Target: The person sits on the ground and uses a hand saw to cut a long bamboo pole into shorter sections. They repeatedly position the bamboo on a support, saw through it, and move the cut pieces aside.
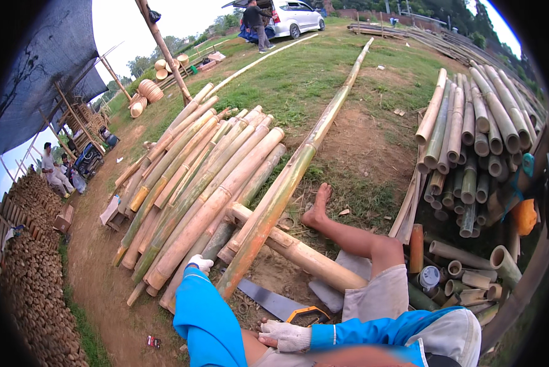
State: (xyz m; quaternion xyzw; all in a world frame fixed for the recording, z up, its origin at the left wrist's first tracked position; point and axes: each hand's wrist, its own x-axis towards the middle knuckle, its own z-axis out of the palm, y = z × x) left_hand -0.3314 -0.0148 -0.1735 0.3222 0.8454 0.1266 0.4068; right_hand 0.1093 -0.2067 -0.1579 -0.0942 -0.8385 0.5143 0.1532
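My left hand (201, 263), in a white glove, reaches out beside the lower ends of a stack of bamboo poles (225, 199). Its fingers are mostly hidden, so any grip does not show. My right hand (286, 336), gloved with bare fingertips, lies open over my lap and holds nothing. A long greenish-brown bamboo pole (302, 162) slopes up and away in front of me, crossing a thick horizontal bamboo piece (305, 257). Between my hands, a handsaw (277, 301) with an orange-and-black handle lies low near my legs.
More cut bamboo (476, 122) is piled at the right, above short offcuts (470, 281) and a white-lidded container (430, 278). An orange object (523, 216) hangs nearby. A person (257, 24) stands by a white car (293, 17); others (51, 171) are far left beside stacked pieces (33, 269).
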